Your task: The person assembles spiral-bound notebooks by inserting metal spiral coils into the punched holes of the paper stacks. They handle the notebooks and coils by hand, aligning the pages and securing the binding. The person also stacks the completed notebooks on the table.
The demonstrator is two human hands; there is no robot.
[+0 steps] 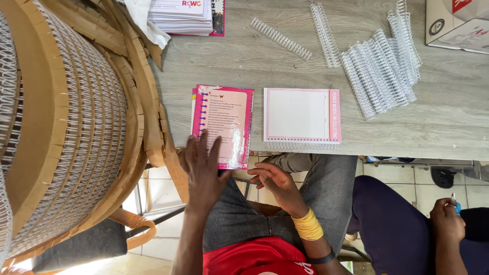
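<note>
Pink booklet (224, 125), shiny cover, lies on worktop (448, 117). Left hand (202, 165) fingers spread flat on it; right hand (275, 181) loose, empty. White box (458, 23) w/ red corner top right.

left hand (202, 165) on pink booklet (223, 125), table (285, 61)

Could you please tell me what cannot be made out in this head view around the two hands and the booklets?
- Lower left corner of the pink glossy booklet: covered by the left hand.
- Whether the right hand, curled below the table edge, holds anything: not clear.
- Big cardboard reel of white wire binding: cut off by the left edge.
- Another person's hand: its small blue object is too small to identify.
</note>
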